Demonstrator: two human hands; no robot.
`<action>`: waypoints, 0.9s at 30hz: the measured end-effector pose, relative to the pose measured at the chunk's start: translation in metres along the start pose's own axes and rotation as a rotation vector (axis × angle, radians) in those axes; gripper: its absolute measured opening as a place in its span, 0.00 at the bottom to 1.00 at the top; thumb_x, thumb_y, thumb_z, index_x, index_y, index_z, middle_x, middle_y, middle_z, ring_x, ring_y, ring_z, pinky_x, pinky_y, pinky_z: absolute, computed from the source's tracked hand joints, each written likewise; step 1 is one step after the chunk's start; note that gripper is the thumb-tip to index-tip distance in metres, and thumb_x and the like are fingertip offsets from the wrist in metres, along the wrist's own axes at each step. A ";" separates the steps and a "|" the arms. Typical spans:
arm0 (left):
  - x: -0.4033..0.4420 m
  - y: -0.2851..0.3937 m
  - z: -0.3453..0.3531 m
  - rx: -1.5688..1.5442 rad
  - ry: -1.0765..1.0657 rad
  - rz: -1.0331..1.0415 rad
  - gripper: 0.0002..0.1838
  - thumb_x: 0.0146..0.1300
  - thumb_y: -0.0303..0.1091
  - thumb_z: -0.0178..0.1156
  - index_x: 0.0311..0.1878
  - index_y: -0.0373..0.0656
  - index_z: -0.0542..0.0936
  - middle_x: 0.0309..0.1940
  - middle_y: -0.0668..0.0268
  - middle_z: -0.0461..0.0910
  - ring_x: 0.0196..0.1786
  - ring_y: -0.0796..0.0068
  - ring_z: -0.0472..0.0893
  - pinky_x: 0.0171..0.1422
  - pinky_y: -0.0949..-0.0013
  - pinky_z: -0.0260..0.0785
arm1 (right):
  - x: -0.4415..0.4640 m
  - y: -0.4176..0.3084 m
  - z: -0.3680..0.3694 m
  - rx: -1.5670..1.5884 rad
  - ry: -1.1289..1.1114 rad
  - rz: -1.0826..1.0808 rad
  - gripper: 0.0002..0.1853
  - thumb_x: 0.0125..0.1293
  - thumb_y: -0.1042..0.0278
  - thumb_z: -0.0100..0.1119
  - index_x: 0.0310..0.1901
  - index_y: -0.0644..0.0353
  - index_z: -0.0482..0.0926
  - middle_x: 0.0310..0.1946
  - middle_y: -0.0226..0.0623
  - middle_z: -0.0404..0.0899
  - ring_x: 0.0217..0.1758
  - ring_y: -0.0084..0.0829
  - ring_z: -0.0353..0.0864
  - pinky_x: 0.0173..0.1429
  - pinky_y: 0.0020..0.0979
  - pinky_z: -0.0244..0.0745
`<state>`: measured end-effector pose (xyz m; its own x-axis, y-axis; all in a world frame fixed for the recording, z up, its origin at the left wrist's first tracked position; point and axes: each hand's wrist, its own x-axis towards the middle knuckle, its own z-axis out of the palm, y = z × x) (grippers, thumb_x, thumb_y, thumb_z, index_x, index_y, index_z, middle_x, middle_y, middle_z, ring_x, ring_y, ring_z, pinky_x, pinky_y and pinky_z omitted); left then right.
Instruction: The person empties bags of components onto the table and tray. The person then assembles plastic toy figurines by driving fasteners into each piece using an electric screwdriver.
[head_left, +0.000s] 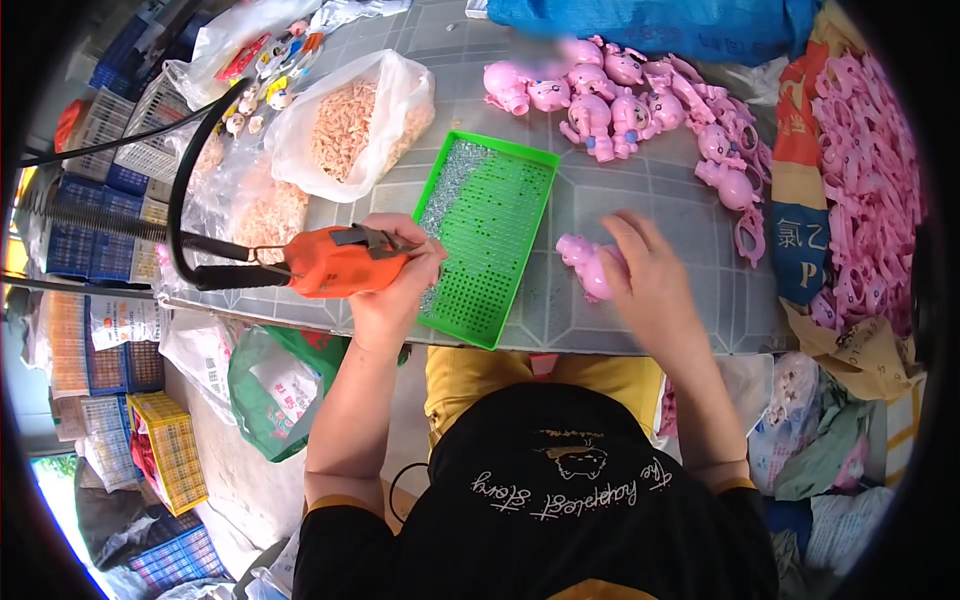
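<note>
Held the orange electric screwdriver (340, 263) in the left hand (396, 287) with fingers wrapped round its body, presumably for control. Curved the right hand (652, 288) over a pink toy figure (588, 266) near the front edge of the worktop (622, 192), with fingers partly spread, perhaps to steady it — could not tell if gripped. Had the green tray (488, 318) between both hands, likely for easy reach of small silvery parts (455, 178) — and other pink figures (628, 118) toward the far right corner.
</note>
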<state>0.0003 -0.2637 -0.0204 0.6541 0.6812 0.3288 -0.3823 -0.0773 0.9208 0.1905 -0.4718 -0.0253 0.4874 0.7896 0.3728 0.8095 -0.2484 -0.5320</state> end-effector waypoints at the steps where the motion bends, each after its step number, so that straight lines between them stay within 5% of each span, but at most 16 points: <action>1: 0.001 0.000 0.001 -0.013 -0.004 0.005 0.16 0.50 0.13 0.56 0.43 0.37 0.70 0.22 0.67 0.73 0.25 0.78 0.74 0.42 0.67 0.73 | 0.000 -0.002 0.003 0.000 -0.043 0.009 0.21 0.60 0.63 0.62 0.53 0.63 0.72 0.50 0.49 0.75 0.49 0.52 0.77 0.53 0.45 0.72; 9: 0.000 0.005 0.006 0.034 0.000 -0.041 0.16 0.50 0.18 0.55 0.44 0.37 0.69 0.20 0.64 0.71 0.23 0.72 0.71 0.45 0.60 0.70 | -0.003 -0.014 0.024 -0.019 -0.112 0.041 0.24 0.52 0.69 0.67 0.51 0.63 0.72 0.46 0.44 0.76 0.50 0.46 0.74 0.55 0.46 0.69; 12: -0.002 0.007 0.010 0.111 0.010 0.026 0.16 0.50 0.19 0.55 0.44 0.37 0.69 0.20 0.65 0.70 0.23 0.72 0.71 0.45 0.59 0.70 | 0.002 -0.007 0.023 -0.038 -0.157 -0.182 0.23 0.50 0.69 0.66 0.49 0.63 0.73 0.47 0.42 0.76 0.51 0.46 0.74 0.57 0.47 0.68; 15: -0.003 0.018 0.011 0.059 -0.046 0.128 0.16 0.51 0.13 0.57 0.44 0.35 0.68 0.25 0.64 0.74 0.29 0.72 0.76 0.43 0.62 0.75 | 0.001 -0.017 0.020 -0.086 -0.128 -0.131 0.21 0.51 0.68 0.67 0.46 0.62 0.74 0.47 0.42 0.76 0.50 0.45 0.74 0.60 0.50 0.66; 27: 0.008 0.003 0.080 -0.338 -0.236 0.008 0.15 0.52 0.16 0.58 0.43 0.35 0.70 0.23 0.61 0.75 0.26 0.72 0.75 0.46 0.57 0.75 | -0.005 -0.016 0.034 -0.192 -0.060 -0.055 0.16 0.50 0.66 0.68 0.39 0.63 0.76 0.35 0.42 0.75 0.44 0.43 0.76 0.58 0.44 0.69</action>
<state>0.0563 -0.3170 0.0021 0.7669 0.4929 0.4108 -0.5552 0.1887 0.8100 0.1643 -0.4524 -0.0450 0.4251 0.8353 0.3486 0.8847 -0.3020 -0.3551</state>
